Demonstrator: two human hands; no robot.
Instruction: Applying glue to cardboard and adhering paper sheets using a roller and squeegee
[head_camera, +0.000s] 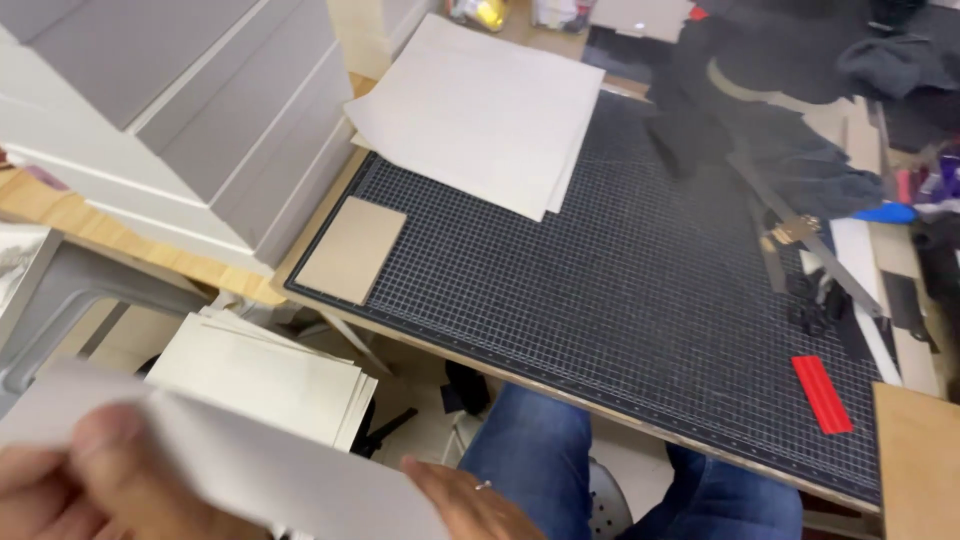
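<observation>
1. At the lower left of the frame the left hand (75, 480) pinches a pale grey sheet of card (250, 465), thumb on top and fingers curled beneath it.
2. The right hand (470, 505) sits at the bottom centre, touching the sheet's lower right edge; only part of it shows, so I cannot tell how firmly it grips.
3. The sheet stretches across the lower left, blurred, between the two hands.
4. Just behind it, a stack of similar pale sheets (265, 375) rests below the table edge, left of centre.
5. A black gridded cutting mat (620, 280) fills the middle of the frame on a wooden table (130, 240).
6. On the mat's left edge lies a small brown card rectangle (352, 250).
7. At the top centre a few large pale sheets (480, 110) overlap the mat's far corner.
8. A flat red tool (822, 394) lies near the mat's lower right corner; a metal ruler (830, 265) lies slanted above it.
9. Grey boxes (190, 100) are stacked at the upper left.
10. Blue jeans (530, 450) show under the table edge at the bottom.
</observation>
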